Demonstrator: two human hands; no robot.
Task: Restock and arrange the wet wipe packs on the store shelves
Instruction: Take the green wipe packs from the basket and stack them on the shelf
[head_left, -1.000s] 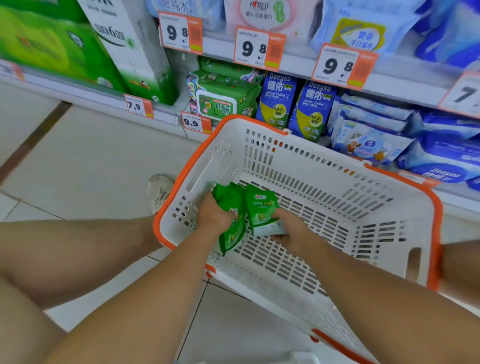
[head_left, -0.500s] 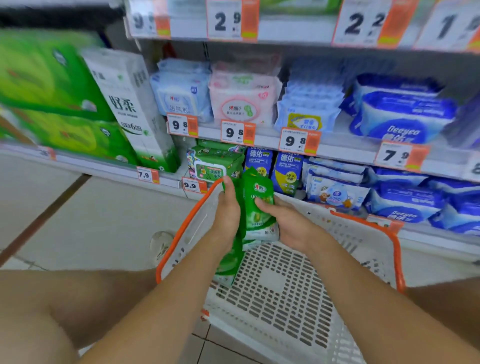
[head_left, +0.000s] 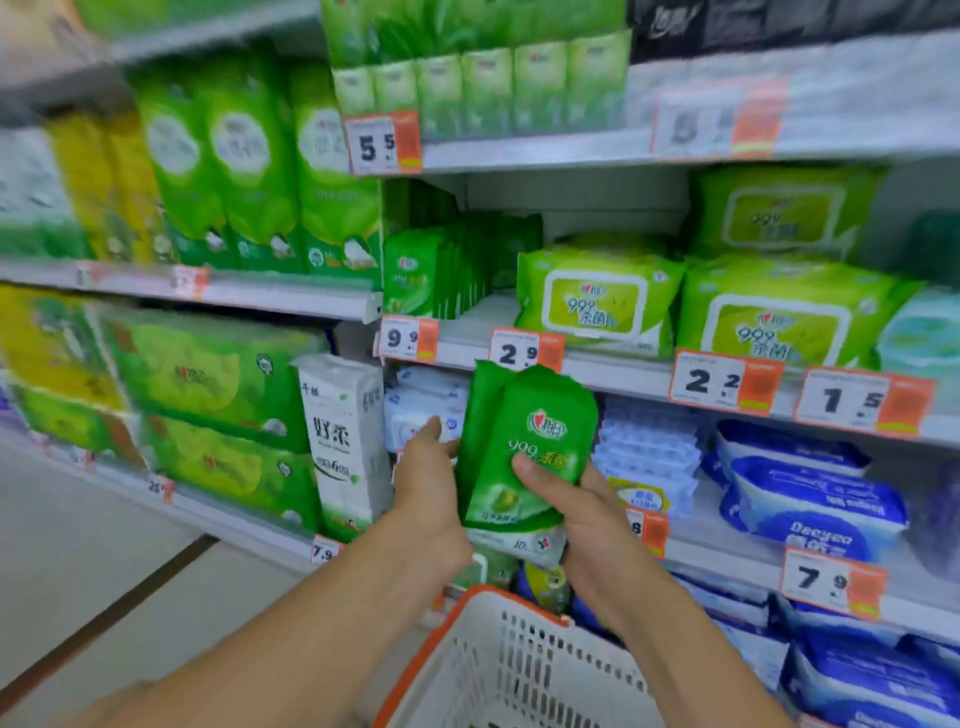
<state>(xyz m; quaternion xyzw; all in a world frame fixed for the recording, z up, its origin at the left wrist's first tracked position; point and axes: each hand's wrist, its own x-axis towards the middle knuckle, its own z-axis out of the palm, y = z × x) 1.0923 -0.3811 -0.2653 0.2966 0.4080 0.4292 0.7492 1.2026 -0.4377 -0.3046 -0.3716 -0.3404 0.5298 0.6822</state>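
A small stack of green wet wipe packs (head_left: 524, 447) stands upright between both hands, in front of the shelf edge with the 2.9 price tag. My right hand (head_left: 576, 512) grips the stack from the right, its thumb across the front pack. My left hand (head_left: 434, 491) holds the stack's left side, fingers behind it. On the shelf just above and left, a row of matching small green packs (head_left: 436, 270) stands upright. Larger green wipe packs (head_left: 597, 299) lie to the right of that row.
A white basket with an orange rim (head_left: 457, 631) sits below my hands. Blue and white wipe packs (head_left: 810, 499) fill the lower shelves on the right. Green tissue bundles (head_left: 208, 379) and a white tissue pack (head_left: 340, 436) fill the left shelves. Tiled floor lies at lower left.
Both hands lifted the green packs out of the basket and up to the shelves. The view tilted upward from the basket to the higher shelves.
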